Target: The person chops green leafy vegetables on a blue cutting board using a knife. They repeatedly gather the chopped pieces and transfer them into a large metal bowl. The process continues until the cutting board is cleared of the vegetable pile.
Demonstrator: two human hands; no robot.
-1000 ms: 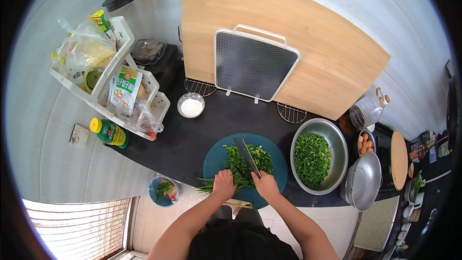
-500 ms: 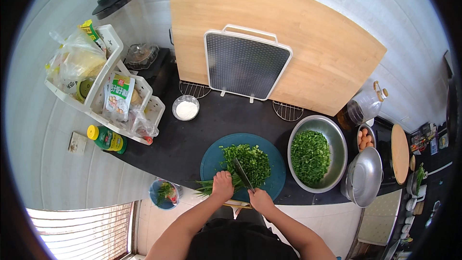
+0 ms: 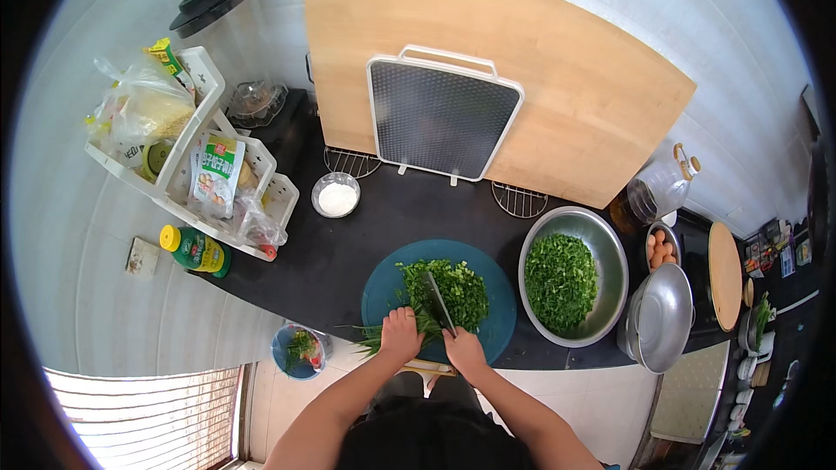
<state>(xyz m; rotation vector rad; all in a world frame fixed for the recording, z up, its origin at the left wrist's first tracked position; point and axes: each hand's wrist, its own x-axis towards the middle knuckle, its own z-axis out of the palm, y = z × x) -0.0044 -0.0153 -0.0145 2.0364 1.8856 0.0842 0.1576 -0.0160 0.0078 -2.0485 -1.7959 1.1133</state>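
A round blue-green cutting board (image 3: 499, 313) lies at the counter's front edge, with a heap of chopped green chives (image 3: 466, 296) on it. My left hand (image 3: 401, 334) is closed over a bunch of long uncut chives (image 3: 373, 339), whose ends stick out to the left past the board. My right hand (image 3: 465, 352) grips the handle of a kitchen knife (image 3: 437, 300). The blade points away from me and stands between the bunch and the chopped heap, close to my left fingers. Right of the board, a large steel bowl (image 3: 613, 296) holds more chopped greens (image 3: 560, 285).
A small bowl of white powder (image 3: 337, 198) stands behind the board. At left are a tiered white basket (image 3: 174, 202) and a yellow-capped green bottle (image 3: 198, 251). Right of the large bowl are a steel colander (image 3: 666, 318) and eggs (image 3: 662, 248). A bin (image 3: 300, 352) stands below.
The knife and my right hand have shifted slightly left, toward the bunch. My left hand stays on the chives, nearly in place.
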